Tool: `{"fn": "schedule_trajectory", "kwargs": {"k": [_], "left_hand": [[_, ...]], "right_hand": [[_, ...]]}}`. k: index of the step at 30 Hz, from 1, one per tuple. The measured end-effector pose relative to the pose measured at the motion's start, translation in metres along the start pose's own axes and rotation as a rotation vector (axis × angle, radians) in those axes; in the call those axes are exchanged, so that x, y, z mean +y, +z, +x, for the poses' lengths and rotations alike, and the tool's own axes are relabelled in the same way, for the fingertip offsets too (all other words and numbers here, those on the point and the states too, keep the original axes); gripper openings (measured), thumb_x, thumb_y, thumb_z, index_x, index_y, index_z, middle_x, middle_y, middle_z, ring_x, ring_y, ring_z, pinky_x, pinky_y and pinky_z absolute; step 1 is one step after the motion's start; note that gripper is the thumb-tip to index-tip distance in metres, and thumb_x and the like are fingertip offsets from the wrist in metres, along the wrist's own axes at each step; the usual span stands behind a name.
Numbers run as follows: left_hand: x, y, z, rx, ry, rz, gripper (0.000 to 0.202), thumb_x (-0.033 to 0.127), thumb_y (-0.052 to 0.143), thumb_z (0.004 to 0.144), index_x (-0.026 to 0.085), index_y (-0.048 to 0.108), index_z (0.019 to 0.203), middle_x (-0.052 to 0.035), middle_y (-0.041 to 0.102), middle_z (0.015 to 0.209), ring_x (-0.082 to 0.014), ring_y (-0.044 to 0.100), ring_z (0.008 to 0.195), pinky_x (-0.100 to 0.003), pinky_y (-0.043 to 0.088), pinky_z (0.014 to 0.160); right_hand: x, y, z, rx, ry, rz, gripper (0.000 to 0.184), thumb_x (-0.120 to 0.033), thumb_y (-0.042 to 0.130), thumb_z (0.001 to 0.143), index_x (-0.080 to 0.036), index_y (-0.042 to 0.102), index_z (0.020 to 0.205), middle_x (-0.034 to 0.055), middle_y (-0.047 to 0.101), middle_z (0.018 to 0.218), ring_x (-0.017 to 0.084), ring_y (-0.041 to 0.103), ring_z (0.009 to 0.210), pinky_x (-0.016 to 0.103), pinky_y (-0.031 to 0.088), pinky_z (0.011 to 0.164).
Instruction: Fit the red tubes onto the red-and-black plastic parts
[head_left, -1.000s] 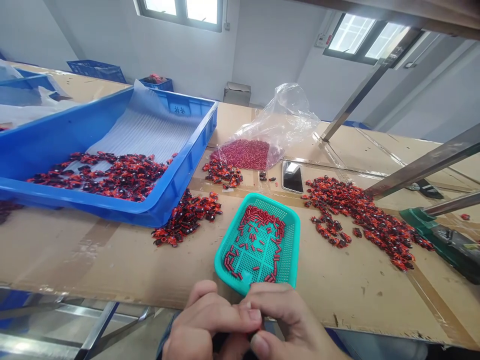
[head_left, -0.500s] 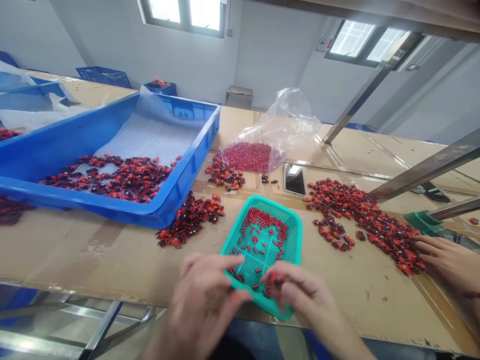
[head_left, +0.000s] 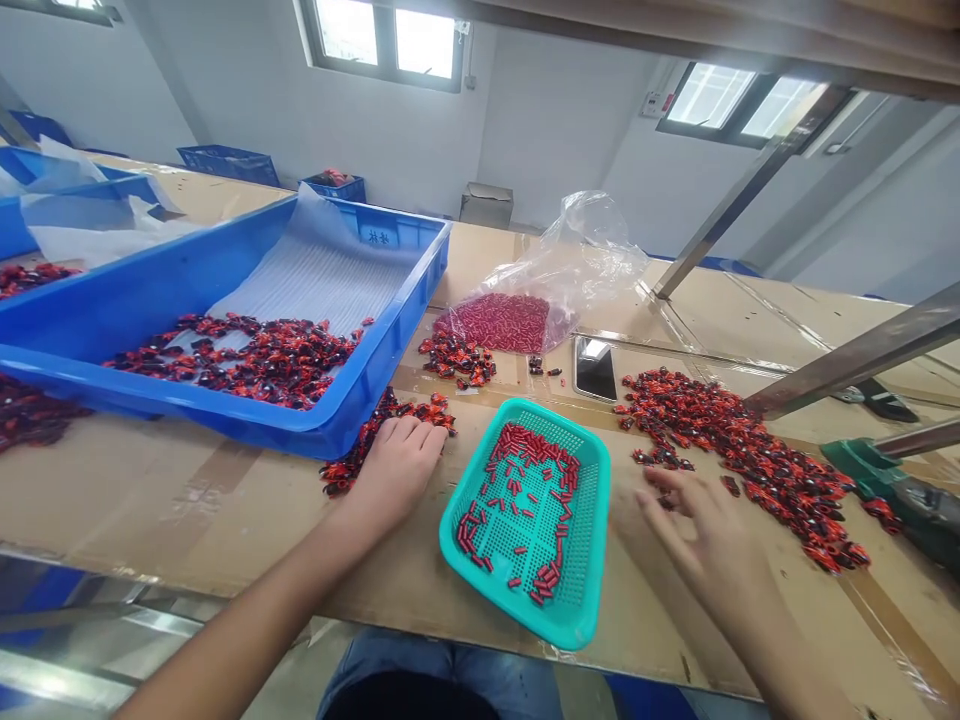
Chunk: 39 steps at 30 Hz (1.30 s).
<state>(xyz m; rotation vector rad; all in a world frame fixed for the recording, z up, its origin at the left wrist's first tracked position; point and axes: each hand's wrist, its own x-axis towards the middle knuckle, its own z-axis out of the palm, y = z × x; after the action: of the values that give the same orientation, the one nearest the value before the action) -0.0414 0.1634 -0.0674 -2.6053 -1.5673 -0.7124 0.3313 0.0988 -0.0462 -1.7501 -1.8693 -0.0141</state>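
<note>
Left hand (head_left: 401,462) lay palm-down on left pile (head_left: 375,425), grip unclear. Right hand (head_left: 701,528) was spread open, empty, at right pile (head_left: 750,455). Teal basket (head_left: 568,633) sat between the hands. Picking step, likely; needs a fine pinch.

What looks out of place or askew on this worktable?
Red-and-black parts lie in loose heaps on the cardboard table, outside the blue crate; the left hand rests on one. A phone lies among them, and the teal basket sits skewed.
</note>
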Motion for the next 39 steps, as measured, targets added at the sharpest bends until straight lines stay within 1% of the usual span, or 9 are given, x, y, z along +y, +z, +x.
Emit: {"fn": "schedule_trajectory", "kwargs": {"k": [5,9,13,20,23,28,35,37,39], "left_hand": [[0.009,-0.006,-0.004,0.091,0.045,-0.137,0.022,0.011,0.052,0.1,0.015,0.068,0.113,-0.0121,0.071,0.101,-0.0293,0.068,0.094,-0.045,0.053,0.087],[0.026,-0.027,-0.02,0.186,0.079,-0.297,0.023,0.018,0.05,0.107,0.019,0.063,0.125,-0.0072,0.065,0.106,-0.0205,0.07,0.095,-0.032,0.059,0.084],[0.047,-0.045,-0.038,0.265,0.044,-0.515,0.009,0.019,0.064,0.102,0.023,0.066,0.111,-0.0046,0.07,0.103,-0.0187,0.074,0.096,-0.028,0.062,0.085],[0.076,-0.042,-0.059,0.369,-0.088,-0.926,0.016,0.017,0.074,0.097,0.025,0.063,0.104,-0.0008,0.076,0.097,-0.0156,0.077,0.091,-0.023,0.067,0.081],[0.081,-0.041,-0.062,0.362,-0.094,-0.982,0.017,0.016,0.073,0.098,0.026,0.061,0.104,-0.0007,0.075,0.097,-0.0157,0.077,0.09,-0.023,0.068,0.079],[0.088,-0.048,-0.059,0.331,-0.056,-0.986,0.016,0.014,0.068,0.1,0.025,0.058,0.104,-0.0019,0.076,0.098,-0.0155,0.077,0.091,-0.024,0.066,0.079],[0.098,-0.058,-0.055,0.415,0.032,-0.865,0.026,0.006,0.068,0.097,0.024,0.051,0.089,-0.0005,0.081,0.095,-0.0135,0.074,0.078,-0.027,0.063,0.075],[0.099,-0.06,-0.058,0.416,0.049,-0.822,0.031,0.004,0.067,0.097,0.024,0.048,0.082,-0.0012,0.083,0.099,-0.0134,0.074,0.075,-0.028,0.063,0.07],[0.099,-0.059,-0.064,0.376,0.095,-0.763,0.029,0.004,0.065,0.098,0.024,0.052,0.081,-0.0023,0.084,0.101,-0.0144,0.076,0.075,-0.029,0.064,0.069]], "right_hand": [[-0.083,0.008,0.005,-0.362,-0.427,0.146,0.019,-0.023,0.053,0.106,-0.022,0.067,0.119,0.0111,0.074,0.112,0.028,0.072,0.104,0.042,0.062,0.089],[-0.122,0.025,0.016,-0.478,-0.51,0.066,0.037,0.0,0.065,0.092,-0.021,0.068,0.123,0.0092,0.074,0.114,0.029,0.072,0.099,0.041,0.064,0.087],[-0.132,0.036,0.021,-0.503,-0.54,-0.002,0.037,0.015,0.054,0.082,-0.019,0.068,0.091,0.0089,0.072,0.097,0.028,0.069,0.085,0.038,0.062,0.073],[-0.125,0.058,0.021,-0.465,-0.478,0.06,0.032,0.011,0.05,0.08,-0.02,0.06,0.083,0.0072,0.067,0.081,0.025,0.067,0.076,0.036,0.058,0.066],[-0.127,0.042,0.017,-0.435,-0.437,0.213,0.022,0.001,0.053,0.091,-0.019,0.062,0.096,0.0046,0.069,0.088,0.02,0.069,0.08,0.031,0.06,0.07],[-0.142,-0.001,-0.003,-0.269,-0.33,0.812,0.01,-0.015,0.067,0.099,-0.024,0.064,0.1,-0.0018,0.071,0.085,0.012,0.07,0.073,0.021,0.058,0.068],[-0.148,0.0,-0.02,-0.212,-0.431,0.821,0.015,-0.011,0.07,0.096,-0.023,0.067,0.104,0.0037,0.071,0.092,0.016,0.07,0.082,0.024,0.059,0.073],[-0.148,0.0,-0.02,-0.277,-0.308,0.882,0.01,-0.016,0.074,0.095,-0.023,0.067,0.094,0.0019,0.07,0.088,0.015,0.068,0.08,0.024,0.056,0.072],[-0.149,-0.003,-0.017,-0.467,-0.065,1.022,0.02,-0.03,0.084,0.088,-0.023,0.065,0.088,0.0,0.069,0.083,0.015,0.064,0.075,0.024,0.054,0.069]]}}
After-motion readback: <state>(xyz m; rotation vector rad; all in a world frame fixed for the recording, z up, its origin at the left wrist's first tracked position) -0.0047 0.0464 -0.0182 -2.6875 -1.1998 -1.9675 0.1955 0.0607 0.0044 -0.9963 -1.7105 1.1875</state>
